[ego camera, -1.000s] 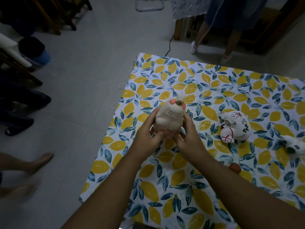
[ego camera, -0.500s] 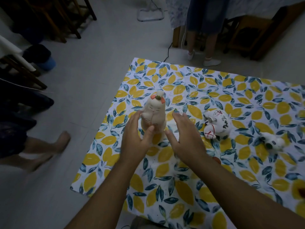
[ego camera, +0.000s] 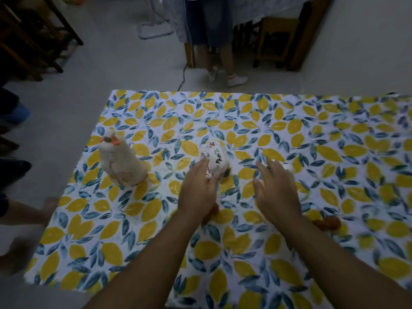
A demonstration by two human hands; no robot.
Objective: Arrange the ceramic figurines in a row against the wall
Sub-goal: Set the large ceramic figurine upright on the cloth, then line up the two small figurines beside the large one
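Note:
A tall cream figurine point(ego camera: 121, 160) with orange ears stands upright near the left edge of the table, free of both hands. A round white cat figurine point(ego camera: 216, 159) with black and red markings lies at the table's middle. My left hand point(ego camera: 198, 190) is open, its fingers touching the cat's near left side. My right hand point(ego camera: 276, 188) is open, apart from the cat on its right. A small white figurine point(ego camera: 288, 167) shows just past my right fingertips, mostly hidden. Two small reddish-brown pieces point(ego camera: 330, 224) point(ego camera: 214, 210) lie closer to me.
The table wears a cloth point(ego camera: 156, 230) printed with yellow and blue leaves, its left edge dropping to a pale floor. A person's legs point(ego camera: 223, 63) stand beyond the far edge beside wooden furniture. Bare feet point(ego camera: 26, 210) and dark chairs are at the left.
Both hands let go of the tall cream figurine, which now stands alone at the left. They moved right to either side of the cat figurine. The view also shifted right.

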